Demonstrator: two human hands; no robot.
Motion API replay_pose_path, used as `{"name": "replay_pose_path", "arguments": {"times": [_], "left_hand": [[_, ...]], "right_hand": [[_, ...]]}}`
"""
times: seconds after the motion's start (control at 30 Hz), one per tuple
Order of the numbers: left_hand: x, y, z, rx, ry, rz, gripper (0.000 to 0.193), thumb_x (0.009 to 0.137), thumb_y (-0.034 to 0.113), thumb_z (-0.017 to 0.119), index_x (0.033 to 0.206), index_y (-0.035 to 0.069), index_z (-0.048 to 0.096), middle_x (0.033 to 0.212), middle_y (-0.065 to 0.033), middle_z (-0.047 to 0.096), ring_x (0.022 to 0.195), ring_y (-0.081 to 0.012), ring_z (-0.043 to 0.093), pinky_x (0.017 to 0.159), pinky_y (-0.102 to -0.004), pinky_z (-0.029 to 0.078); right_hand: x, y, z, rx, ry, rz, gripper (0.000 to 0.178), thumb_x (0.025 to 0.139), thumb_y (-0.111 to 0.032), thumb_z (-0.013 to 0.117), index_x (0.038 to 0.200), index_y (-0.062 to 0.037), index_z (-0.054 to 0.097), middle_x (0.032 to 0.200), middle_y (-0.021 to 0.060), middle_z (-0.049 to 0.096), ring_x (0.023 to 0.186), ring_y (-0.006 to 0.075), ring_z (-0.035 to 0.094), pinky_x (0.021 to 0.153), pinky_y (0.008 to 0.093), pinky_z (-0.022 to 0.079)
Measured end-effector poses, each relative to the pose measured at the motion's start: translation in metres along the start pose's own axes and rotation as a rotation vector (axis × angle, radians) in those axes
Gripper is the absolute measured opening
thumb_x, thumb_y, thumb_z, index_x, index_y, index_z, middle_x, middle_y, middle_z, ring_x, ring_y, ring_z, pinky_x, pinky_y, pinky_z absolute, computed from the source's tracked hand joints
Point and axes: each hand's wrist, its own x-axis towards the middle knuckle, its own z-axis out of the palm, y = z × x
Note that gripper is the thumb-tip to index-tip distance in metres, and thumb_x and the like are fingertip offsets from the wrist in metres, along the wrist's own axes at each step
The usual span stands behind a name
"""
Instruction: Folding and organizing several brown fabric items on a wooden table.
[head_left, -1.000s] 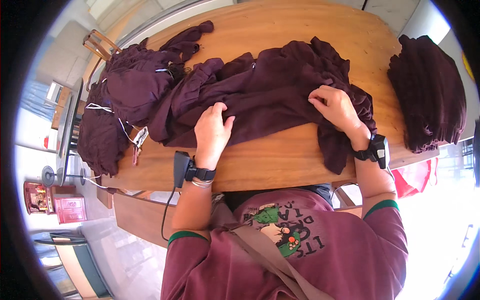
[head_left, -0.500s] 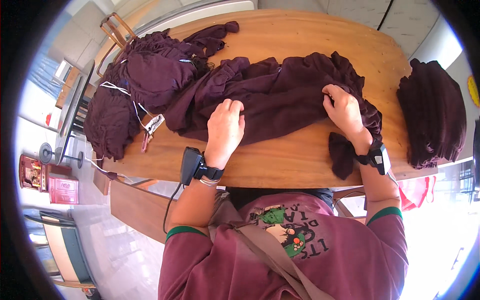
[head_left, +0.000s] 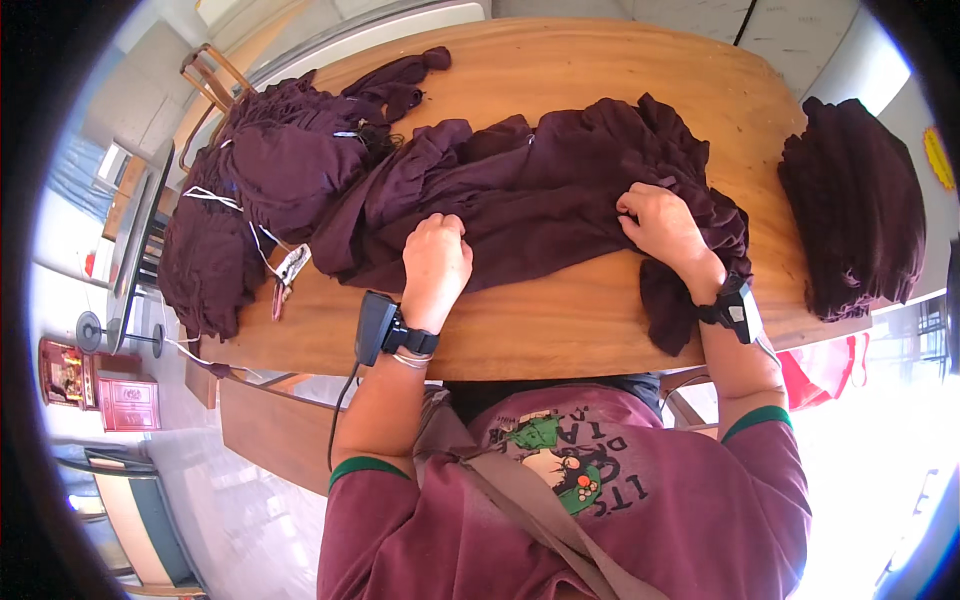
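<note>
A dark maroon, gathered garment (head_left: pixel 530 190) lies spread across the wooden table in front of me. My left hand (head_left: pixel 437 262) is at its near edge, fingers curled onto the fabric. Farther right, my right hand (head_left: pixel 662 225) pinches the garment near its ruffled end. The fingertips of both hands are partly hidden. A loose strip of the same cloth (head_left: pixel 668 305) hangs down beside my right wrist. On the left, a large heap of maroon garments (head_left: pixel 300 150) touches the spread one, with white cords (head_left: pixel 215 197) and a tag (head_left: pixel 292 264) on it.
A folded stack of maroon cloth (head_left: pixel 855 210) stands at the table's right end. The wooden tabletop (head_left: pixel 560 60) curves away at the back. A wooden bench (head_left: pixel 270 425) runs along the near left side. Something red (head_left: pixel 815 372) sits below the right edge.
Both hands have drawn slightly nearer to me over the garment. The whole view has shifted a little. The heap and the folded stack stay in place.
</note>
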Motion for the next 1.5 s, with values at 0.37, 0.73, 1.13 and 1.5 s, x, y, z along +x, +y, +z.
{"name": "replay_pose_path", "arguments": {"times": [0.37,0.73,1.13,1.5], "left_hand": [[0.010,0.013,-0.042,-0.353,0.087,-0.099,0.008,0.074,0.004,0.067,0.080,0.004,0.061,0.080,-0.0103,0.062,0.074,-0.0267,0.063,0.065,-0.0357,0.049],[0.009,-0.002,-0.045,-0.648,0.133,-0.154,0.012,0.085,0.001,0.061,0.094,0.004,0.054,0.076,-0.0102,0.060,0.067,-0.0210,0.060,0.065,-0.0271,0.047],[-0.009,0.001,-0.037,-0.151,-0.390,-0.059,0.028,0.076,0.032,0.071,0.083,0.006,0.067,0.077,-0.0145,0.066,0.074,-0.0333,0.064,0.066,-0.0397,0.050],[0.017,0.046,-0.032,-1.106,0.272,-0.298,0.012,0.090,0.010,0.064,0.093,-0.002,0.065,0.079,0.0020,0.062,0.070,-0.0041,0.051,0.063,-0.0189,0.044]], "right_hand": [[0.004,-0.021,-0.016,0.323,0.519,0.012,0.010,0.084,-0.008,0.062,0.092,-0.0020,0.063,0.084,0.0136,0.066,0.075,0.0281,0.066,0.066,0.0328,0.052],[-0.001,-0.005,-0.018,0.335,0.104,0.151,0.015,0.084,-0.013,0.063,0.094,-0.0029,0.060,0.079,0.0144,0.062,0.072,0.0264,0.062,0.066,0.0343,0.049],[-0.001,0.002,-0.023,0.205,-0.246,0.118,0.022,0.076,-0.023,0.070,0.082,-0.0030,0.064,0.074,0.0156,0.063,0.072,0.0341,0.062,0.065,0.0398,0.048],[0.025,-0.044,-0.022,1.283,0.062,0.521,0.010,0.085,-0.007,0.065,0.092,-0.0056,0.058,0.075,-0.0055,0.056,0.067,0.0022,0.049,0.058,0.0190,0.038]]}}
